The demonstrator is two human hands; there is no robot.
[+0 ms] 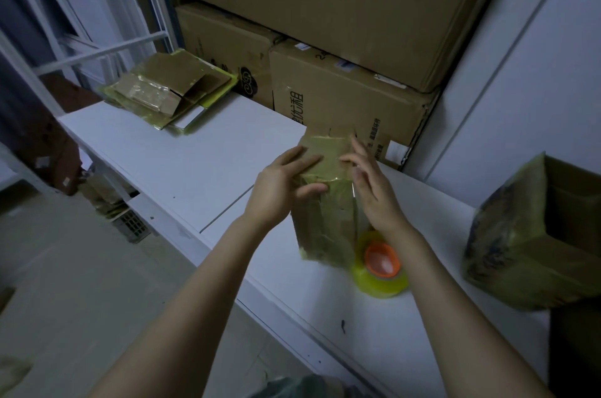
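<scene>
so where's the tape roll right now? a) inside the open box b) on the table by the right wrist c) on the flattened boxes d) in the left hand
b: the tape roll lies on the white table next to the wrist of the right hand, while the left hand holds the taped box.

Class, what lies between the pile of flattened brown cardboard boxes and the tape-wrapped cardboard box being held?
Head view: only bare white tabletop, until the left hand gripping the tape-wrapped cardboard box.
</scene>
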